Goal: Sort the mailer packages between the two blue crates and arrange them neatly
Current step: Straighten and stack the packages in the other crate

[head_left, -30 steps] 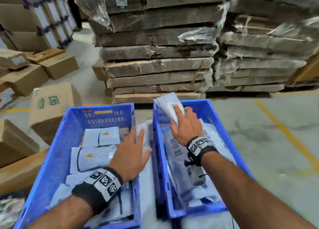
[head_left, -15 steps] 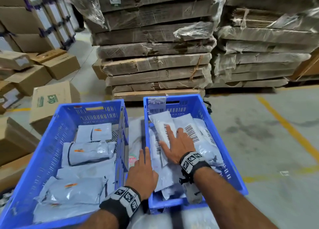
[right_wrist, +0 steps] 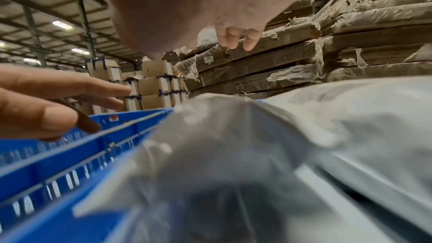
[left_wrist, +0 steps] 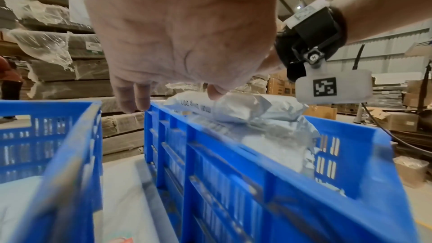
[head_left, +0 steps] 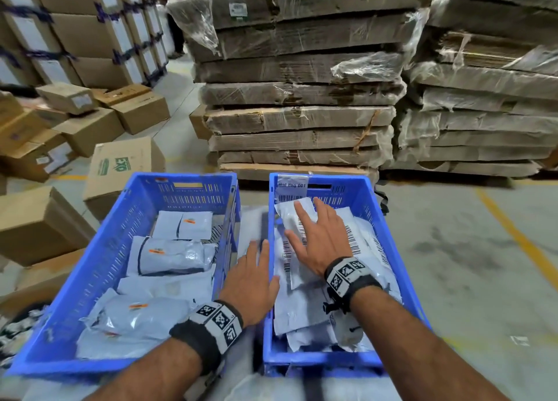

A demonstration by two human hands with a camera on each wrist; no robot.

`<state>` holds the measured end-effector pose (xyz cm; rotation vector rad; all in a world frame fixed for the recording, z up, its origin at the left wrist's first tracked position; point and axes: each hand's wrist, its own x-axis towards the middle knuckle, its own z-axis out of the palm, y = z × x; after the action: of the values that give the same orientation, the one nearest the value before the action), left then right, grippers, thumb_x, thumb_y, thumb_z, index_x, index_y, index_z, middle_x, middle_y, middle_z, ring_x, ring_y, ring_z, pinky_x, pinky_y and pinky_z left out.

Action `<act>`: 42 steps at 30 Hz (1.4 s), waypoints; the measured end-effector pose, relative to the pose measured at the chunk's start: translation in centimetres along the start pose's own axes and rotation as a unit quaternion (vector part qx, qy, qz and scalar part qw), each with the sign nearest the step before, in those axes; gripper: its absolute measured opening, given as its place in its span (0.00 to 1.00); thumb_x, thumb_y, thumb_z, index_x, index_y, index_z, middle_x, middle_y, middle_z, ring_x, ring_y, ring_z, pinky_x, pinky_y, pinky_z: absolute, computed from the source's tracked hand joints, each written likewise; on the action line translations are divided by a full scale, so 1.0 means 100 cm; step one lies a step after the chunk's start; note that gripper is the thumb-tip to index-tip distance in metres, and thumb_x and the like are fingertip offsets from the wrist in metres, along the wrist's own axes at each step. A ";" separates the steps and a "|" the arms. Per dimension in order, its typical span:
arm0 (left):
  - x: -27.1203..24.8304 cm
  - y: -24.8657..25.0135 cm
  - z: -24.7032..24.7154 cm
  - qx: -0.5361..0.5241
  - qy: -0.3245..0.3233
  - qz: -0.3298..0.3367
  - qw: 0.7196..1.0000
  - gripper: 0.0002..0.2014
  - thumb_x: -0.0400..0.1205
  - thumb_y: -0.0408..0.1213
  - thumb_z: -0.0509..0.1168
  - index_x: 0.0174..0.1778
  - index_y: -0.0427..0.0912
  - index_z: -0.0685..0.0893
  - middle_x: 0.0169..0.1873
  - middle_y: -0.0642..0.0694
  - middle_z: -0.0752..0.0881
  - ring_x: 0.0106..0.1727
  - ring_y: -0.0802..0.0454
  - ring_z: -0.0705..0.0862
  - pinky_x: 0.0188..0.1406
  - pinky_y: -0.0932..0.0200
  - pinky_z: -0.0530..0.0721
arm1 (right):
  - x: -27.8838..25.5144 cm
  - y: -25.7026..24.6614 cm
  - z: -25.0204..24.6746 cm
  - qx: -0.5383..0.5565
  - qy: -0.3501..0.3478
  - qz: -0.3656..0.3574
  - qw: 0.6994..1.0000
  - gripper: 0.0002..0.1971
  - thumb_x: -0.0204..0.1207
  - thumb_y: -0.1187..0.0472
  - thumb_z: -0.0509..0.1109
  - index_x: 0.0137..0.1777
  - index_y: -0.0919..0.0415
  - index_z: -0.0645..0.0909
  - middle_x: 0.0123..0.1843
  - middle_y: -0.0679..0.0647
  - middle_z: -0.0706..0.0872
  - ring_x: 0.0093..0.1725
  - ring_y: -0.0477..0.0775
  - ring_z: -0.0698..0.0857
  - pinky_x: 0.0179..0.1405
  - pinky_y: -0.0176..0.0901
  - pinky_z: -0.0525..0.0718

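Observation:
Two blue crates stand side by side. The left crate (head_left: 90,267) holds grey mailers (head_left: 172,255) with orange stickers. White barcoded mailers (head_left: 302,304) fill the right crate (head_left: 389,234). My right hand (head_left: 314,234) lies flat on them, fingers spread, holding nothing. My left hand (head_left: 252,267) hovers with straight fingers over the gap between the crates, by the right crate's left rim. In the left wrist view its palm (left_wrist: 182,34) is above that rim (left_wrist: 233,173), fingertips close to the piled mailers (left_wrist: 245,114). The right wrist view shows a mailer (right_wrist: 304,136) blurred under the palm (right_wrist: 198,6).
Plastic-wrapped stacks of flattened cardboard (head_left: 296,98) rise just behind the crates. Cardboard boxes (head_left: 120,165) crowd the floor to the left. A yellow floor line (head_left: 519,237) runs along bare concrete on the right. A pale sheet (head_left: 253,219) lies under the crates.
The right hand laid the white mailer it held up at the far end down into the right crate and now presses flat. The left hand moved from the left crate to the gap.

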<state>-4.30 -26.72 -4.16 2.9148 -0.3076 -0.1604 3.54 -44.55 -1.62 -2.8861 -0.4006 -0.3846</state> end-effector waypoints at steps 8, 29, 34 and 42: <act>0.015 -0.078 -0.047 -0.001 0.038 -0.047 0.998 0.46 0.78 0.63 0.36 0.89 0.38 0.54 0.86 0.29 0.58 0.78 0.30 0.72 0.73 0.39 0.77 | 0.060 -0.067 -0.011 0.055 0.018 -0.098 0.994 0.36 0.81 0.34 0.51 0.86 0.50 0.64 0.85 0.69 0.60 0.82 0.69 0.64 0.79 0.60 0.64; -0.023 -0.394 -0.044 0.003 -0.034 -0.146 0.989 0.45 0.79 0.60 0.45 0.87 0.32 0.58 0.81 0.27 0.66 0.72 0.27 0.77 0.65 0.35 0.82 | 0.132 -0.248 0.137 -0.016 -0.394 -0.096 0.914 0.41 0.80 0.47 0.70 0.88 0.48 0.53 0.80 0.63 0.68 0.79 0.67 0.69 0.75 0.58 0.71; -0.017 -0.388 -0.037 -0.073 -0.013 -0.152 0.986 0.36 0.88 0.43 0.55 0.88 0.31 0.50 0.85 0.32 0.60 0.83 0.35 0.66 0.80 0.40 0.70 | 0.126 -0.271 0.181 -0.015 -0.400 -0.097 0.911 0.38 0.73 0.48 0.75 0.81 0.50 0.62 0.70 0.63 0.78 0.69 0.71 0.80 0.67 0.59 0.81; -0.023 -0.378 -0.032 -0.140 0.043 -0.181 0.972 0.34 0.85 0.44 0.50 0.89 0.38 0.54 0.74 0.36 0.76 0.66 0.35 0.81 0.62 0.40 0.81 | 0.128 -0.271 0.222 -0.050 -0.341 -0.115 0.932 0.40 0.73 0.46 0.72 0.84 0.44 0.59 0.69 0.60 0.77 0.68 0.67 0.79 0.69 0.55 0.72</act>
<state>1.27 10.57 -8.99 2.6562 0.2453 -0.1190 12.62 -10.78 -14.61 -2.9962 -0.8468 0.6140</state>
